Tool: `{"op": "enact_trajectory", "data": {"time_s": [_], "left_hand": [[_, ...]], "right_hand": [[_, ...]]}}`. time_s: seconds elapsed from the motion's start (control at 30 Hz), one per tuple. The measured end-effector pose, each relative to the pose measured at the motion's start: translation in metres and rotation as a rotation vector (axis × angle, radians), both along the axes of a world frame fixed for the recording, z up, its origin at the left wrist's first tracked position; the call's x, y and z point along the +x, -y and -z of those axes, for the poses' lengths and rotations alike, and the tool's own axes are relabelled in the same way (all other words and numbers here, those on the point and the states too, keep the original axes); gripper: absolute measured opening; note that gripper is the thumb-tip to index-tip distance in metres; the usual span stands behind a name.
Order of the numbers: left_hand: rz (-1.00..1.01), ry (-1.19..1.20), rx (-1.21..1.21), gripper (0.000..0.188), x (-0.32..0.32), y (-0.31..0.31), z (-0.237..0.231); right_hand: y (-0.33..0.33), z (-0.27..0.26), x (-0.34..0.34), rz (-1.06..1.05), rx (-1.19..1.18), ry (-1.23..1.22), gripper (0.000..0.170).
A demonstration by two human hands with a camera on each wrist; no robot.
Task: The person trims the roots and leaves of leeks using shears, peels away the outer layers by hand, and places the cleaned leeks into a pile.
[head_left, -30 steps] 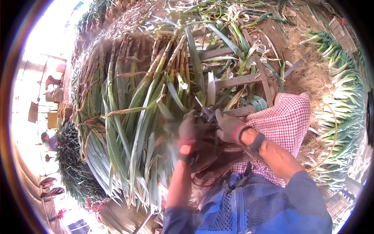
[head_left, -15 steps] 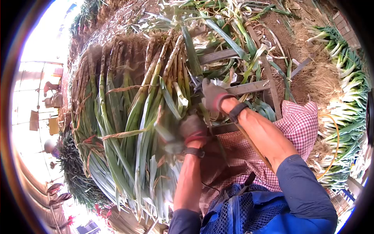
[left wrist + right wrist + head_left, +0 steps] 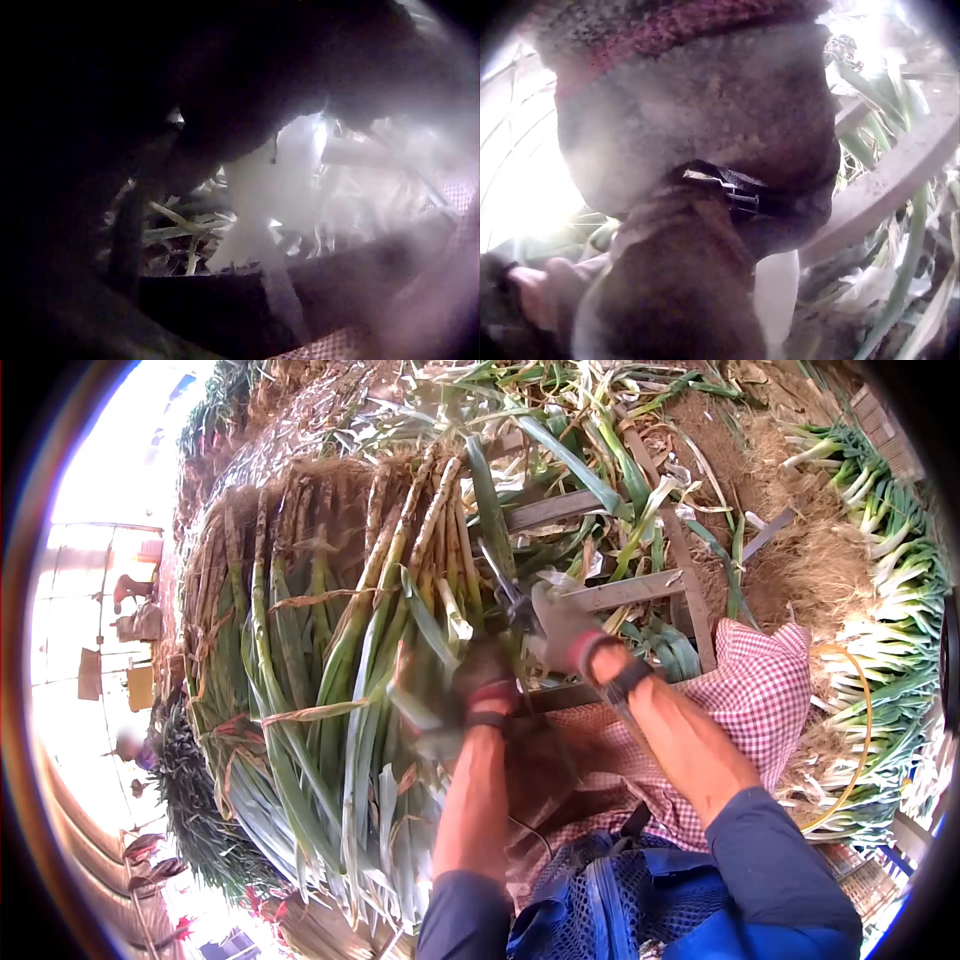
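In the head view my left hand [image 3: 487, 675], in a dark glove with a red cuff, is blurred beside the leek pile [image 3: 350, 620]. It grips a leek, whose blurred green leaves [image 3: 415, 710] stick out to the left. My gloved right hand [image 3: 565, 630] holds a dark tool [image 3: 518, 610] with a thin metal tip pointing up and left. In the left wrist view a pale stalk [image 3: 274, 180] shows among dark glove shapes. The right wrist view shows the curled glove [image 3: 697, 112] around the tool [image 3: 742, 199], with a white piece [image 3: 778, 300] below.
A wooden frame [image 3: 625, 590] lies behind my hands, with loose leaves [image 3: 600, 470] over and around it. Checkered cloth [image 3: 760, 675] covers my lap. White-stemmed leeks [image 3: 890, 650] lie in a long row at the right, beside a thin yellow hoop [image 3: 866, 730].
My right hand went up and left with the tool, then came slightly back down and right. My left hand dipped, then rose a little, staying beside the pile.
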State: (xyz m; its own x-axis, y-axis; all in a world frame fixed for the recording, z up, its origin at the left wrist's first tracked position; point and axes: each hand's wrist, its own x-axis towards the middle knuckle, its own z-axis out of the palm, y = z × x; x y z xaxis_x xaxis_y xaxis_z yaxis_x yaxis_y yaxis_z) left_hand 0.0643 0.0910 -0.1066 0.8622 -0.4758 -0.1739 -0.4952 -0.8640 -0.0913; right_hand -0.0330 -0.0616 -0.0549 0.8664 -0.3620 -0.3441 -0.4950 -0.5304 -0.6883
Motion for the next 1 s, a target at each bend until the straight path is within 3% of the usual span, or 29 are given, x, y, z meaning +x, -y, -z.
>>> {"op": "enact_trajectory", "data": {"time_s": [0.13, 0.17, 0.27, 0.33, 0.4, 0.47, 0.53, 0.67, 0.77, 0.87, 0.9, 0.97, 1.0], "left_hand": [[0.064, 0.04, 0.033, 0.018, 0.004, -0.002, 0.013], [0.187, -0.123, 0.007, 0.019, -0.002, -0.008, -0.006], [0.18, -0.105, -0.024, 0.015, -0.031, -0.015, -0.014], [0.155, -0.222, -0.013, 0.012, -0.04, -0.021, -0.019], [0.273, -0.068, -0.422, 0.014, -0.063, -0.039, -0.045], [0.307, -0.013, -0.574, 0.012, -0.069, -0.052, -0.099], [0.354, 0.098, -0.527, 0.025, -0.049, -0.069, -0.146], [0.167, 0.434, -0.337, 0.031, 0.025, -0.108, -0.207], [0.076, 0.373, -0.13, 0.058, 0.079, -0.142, -0.192], [-0.166, 0.153, -0.129, 0.063, 0.095, -0.146, -0.19], [-0.163, 0.151, -0.131, 0.063, 0.102, -0.144, -0.195], [-0.041, -0.262, -0.131, 0.063, 0.109, -0.139, -0.213], [-0.042, -0.262, -0.136, 0.063, 0.098, -0.134, -0.218]], "right_hand": [[-0.032, -0.03, -0.065, -0.003, 0.114, 0.047, 0.096], [-0.04, -0.03, -0.08, -0.019, 0.102, 0.017, 0.096], [-0.054, -0.032, -0.12, -0.053, 0.092, -0.013, 0.096], [-0.057, -0.033, -0.136, -0.068, 0.1, -0.009, 0.096], [-0.06, -0.039, -0.146, -0.016, 0.042, -0.026, 0.093], [-0.056, -0.05, -0.145, 0.024, 0.1, -0.052, 0.093], [-0.055, -0.051, -0.145, 0.002, 0.043, -0.018, 0.093], [-0.071, -0.047, -0.141, -0.077, -0.04, 0.087, 0.094], [-0.083, -0.058, -0.138, -0.106, -0.022, 0.161, 0.095], [-0.094, -0.083, -0.135, -0.214, 0.095, 0.077, 0.094], [-0.096, -0.085, -0.132, -0.189, 0.127, 0.048, 0.095], [-0.1, -0.079, -0.135, -0.145, 0.111, 0.077, 0.095], [-0.098, -0.075, -0.135, -0.097, 0.095, 0.114, 0.096]]}}
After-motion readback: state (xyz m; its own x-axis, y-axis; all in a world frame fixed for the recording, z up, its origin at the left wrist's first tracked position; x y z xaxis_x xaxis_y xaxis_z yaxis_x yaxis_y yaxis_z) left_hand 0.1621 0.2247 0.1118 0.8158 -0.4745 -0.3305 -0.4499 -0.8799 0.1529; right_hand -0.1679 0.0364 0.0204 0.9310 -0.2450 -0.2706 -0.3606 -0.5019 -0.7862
